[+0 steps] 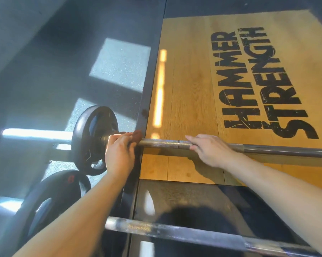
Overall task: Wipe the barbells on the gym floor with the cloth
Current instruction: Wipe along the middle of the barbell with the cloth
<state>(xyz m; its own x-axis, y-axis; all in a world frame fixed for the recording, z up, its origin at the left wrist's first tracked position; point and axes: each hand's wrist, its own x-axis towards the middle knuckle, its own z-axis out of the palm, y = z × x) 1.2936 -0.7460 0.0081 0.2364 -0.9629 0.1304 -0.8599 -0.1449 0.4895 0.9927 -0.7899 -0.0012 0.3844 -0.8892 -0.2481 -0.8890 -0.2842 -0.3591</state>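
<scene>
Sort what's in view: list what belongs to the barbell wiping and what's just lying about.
Belongs to the job:
- far barbell
- near barbell
- cloth, gripped by the left hand round the far barbell
- right hand, resting on the far barbell

Just there:
- wooden platform
- rubber floor

Left grip (119,153) clamps the brown cloth (137,135) round the barbell (162,143) shaft, just beside the black weight plate (87,130). Right grip (208,151) rests on the bar further along, over the wooden Hammer Strength platform (189,86). A second barbell (175,230) lies nearer.
</scene>
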